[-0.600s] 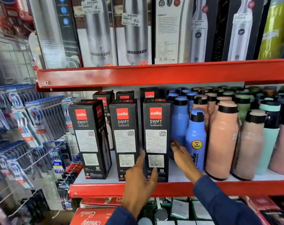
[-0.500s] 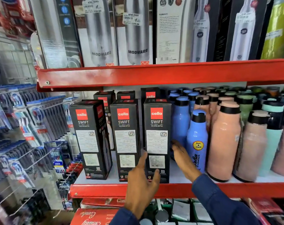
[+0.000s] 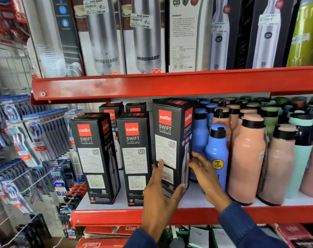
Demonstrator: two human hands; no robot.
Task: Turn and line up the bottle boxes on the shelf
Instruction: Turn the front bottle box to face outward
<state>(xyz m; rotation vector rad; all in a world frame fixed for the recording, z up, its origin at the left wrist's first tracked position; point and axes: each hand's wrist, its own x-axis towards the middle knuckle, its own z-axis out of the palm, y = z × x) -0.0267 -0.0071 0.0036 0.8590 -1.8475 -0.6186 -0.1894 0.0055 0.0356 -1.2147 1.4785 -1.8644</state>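
Both hands' fingers clamped on right Cello Swift box, raised, mid-turn: left hand, right hand. Two left boxes unturned.

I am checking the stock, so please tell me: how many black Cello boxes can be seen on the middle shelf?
5. Three in front: the left box, the middle box, and the right box held by both hands. Two back boxes stand behind. More may be hidden.
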